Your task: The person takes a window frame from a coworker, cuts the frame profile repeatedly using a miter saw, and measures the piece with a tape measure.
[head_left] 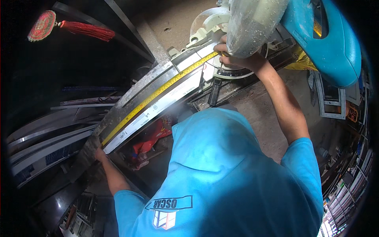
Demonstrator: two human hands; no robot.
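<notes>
A yellow measuring tape (167, 83) is stretched out along a long white profile (158, 106) with a film on its face. My left hand (99, 153) is closed at the lower left end, where the tape and the profile meet. My right hand (241, 59) is at the other end, its fingers bent around the tape beside the saw's base. Part of that hand is hidden behind the clear blade guard (254, 29). Whether it holds anything besides the tape does not show.
The teal body of a mitre saw (331, 43) rises at the upper right. A dark lock handle (214, 91) juts toward me. Long profiles (55, 130) are stacked at the left. A red tassel ornament (85, 31) hangs at the upper left. White frames (331, 98) stand at the right.
</notes>
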